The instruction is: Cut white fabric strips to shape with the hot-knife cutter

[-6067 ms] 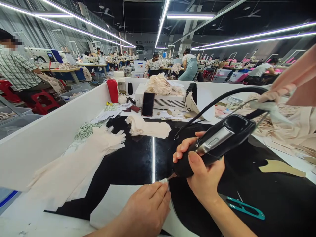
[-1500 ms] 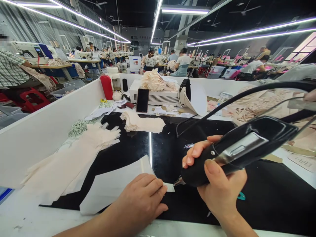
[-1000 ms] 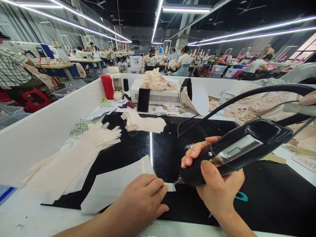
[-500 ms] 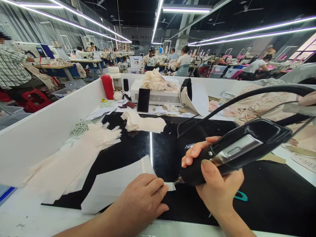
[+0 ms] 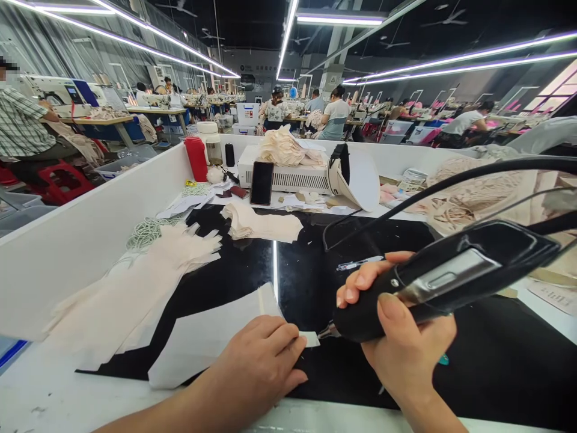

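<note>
My right hand (image 5: pixel 406 343) is wrapped round a black handheld power tool (image 5: pixel 451 282) with a silver side panel and a thick cable. Its pointed metal tip (image 5: pixel 325 332) meets, or nearly meets, the free end of a narrow white strip (image 5: pixel 310 339). Fingers pressed together, my left hand (image 5: pixel 265 355) bears down on that strip, which sticks out past the fingertips. Beneath and to the left of this hand lies a flat white fabric piece (image 5: pixel 202 337), partly hidden by it. A bit of a teal item (image 5: pixel 444 359) shows behind my right wrist.
Cream fabric pieces are stacked at left (image 5: pixel 130 294) and at the back (image 5: pixel 265 224) of the black mat (image 5: pixel 252 270). A pen (image 5: pixel 358 263) lies beyond the tool. At the rear, a phone (image 5: pixel 262 183) leans against a white vented box (image 5: pixel 293 174). The cable (image 5: pixel 433 180) arches at right.
My right hand and the tool have shifted slightly right, uncovering more of the pen and covering most of the teal item. My left hand has barely moved.
</note>
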`<state>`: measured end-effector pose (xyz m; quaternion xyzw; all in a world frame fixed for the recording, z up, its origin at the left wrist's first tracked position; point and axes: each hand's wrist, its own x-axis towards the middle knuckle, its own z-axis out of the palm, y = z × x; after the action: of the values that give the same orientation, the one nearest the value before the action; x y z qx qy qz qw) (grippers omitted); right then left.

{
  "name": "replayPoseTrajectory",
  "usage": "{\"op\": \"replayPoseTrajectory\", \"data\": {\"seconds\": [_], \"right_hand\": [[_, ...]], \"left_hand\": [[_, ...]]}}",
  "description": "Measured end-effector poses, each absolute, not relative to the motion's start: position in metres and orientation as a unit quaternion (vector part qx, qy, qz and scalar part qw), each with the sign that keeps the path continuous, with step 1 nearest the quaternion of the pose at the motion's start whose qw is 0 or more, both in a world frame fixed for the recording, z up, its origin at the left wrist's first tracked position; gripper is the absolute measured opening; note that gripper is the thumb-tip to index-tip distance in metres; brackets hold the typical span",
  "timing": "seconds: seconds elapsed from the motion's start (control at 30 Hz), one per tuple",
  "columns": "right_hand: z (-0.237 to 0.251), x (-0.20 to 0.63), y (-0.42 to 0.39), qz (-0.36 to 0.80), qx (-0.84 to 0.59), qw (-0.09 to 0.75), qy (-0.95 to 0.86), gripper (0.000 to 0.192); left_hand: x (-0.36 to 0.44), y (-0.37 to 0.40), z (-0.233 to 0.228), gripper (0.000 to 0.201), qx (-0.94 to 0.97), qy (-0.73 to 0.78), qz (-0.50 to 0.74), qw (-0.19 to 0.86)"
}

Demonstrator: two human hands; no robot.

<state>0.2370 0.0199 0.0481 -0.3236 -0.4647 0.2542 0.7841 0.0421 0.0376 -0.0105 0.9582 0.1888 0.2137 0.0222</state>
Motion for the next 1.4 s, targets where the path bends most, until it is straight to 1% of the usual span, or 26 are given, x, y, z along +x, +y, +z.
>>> {"op": "replayPoseTrajectory", "data": {"seconds": [0.37,0.57,0.83,1.1,1.23,1.3,1.4], "right_hand": [[0.045,0.236,0.021,0.253,-0.328,0.780,-0.468,0.032],[0.045,0.235,0.022,0.243,-0.338,0.777,-0.473,0.029],[0.049,0.237,0.016,0.248,-0.335,0.785,-0.458,0.030],[0.046,0.235,0.012,0.250,-0.349,0.775,-0.463,0.030],[0.046,0.237,0.011,0.248,-0.350,0.775,-0.464,0.030],[0.047,0.239,0.010,0.249,-0.348,0.776,-0.463,0.030],[0.047,0.243,0.010,0.239,-0.355,0.777,-0.462,0.030]], "left_hand": [[0.042,0.033,-0.009,0.044,0.958,0.188,0.213,0.026],[0.043,0.033,-0.008,0.039,0.959,0.192,0.206,0.024],[0.042,0.035,-0.009,0.045,0.962,0.191,0.194,0.028],[0.041,0.035,-0.007,0.033,0.960,0.186,0.207,0.038],[0.039,0.039,-0.004,0.022,0.955,0.173,0.233,0.058],[0.038,0.042,-0.003,0.023,0.953,0.168,0.243,0.063],[0.037,0.045,-0.004,0.029,0.952,0.167,0.250,0.063]]}}
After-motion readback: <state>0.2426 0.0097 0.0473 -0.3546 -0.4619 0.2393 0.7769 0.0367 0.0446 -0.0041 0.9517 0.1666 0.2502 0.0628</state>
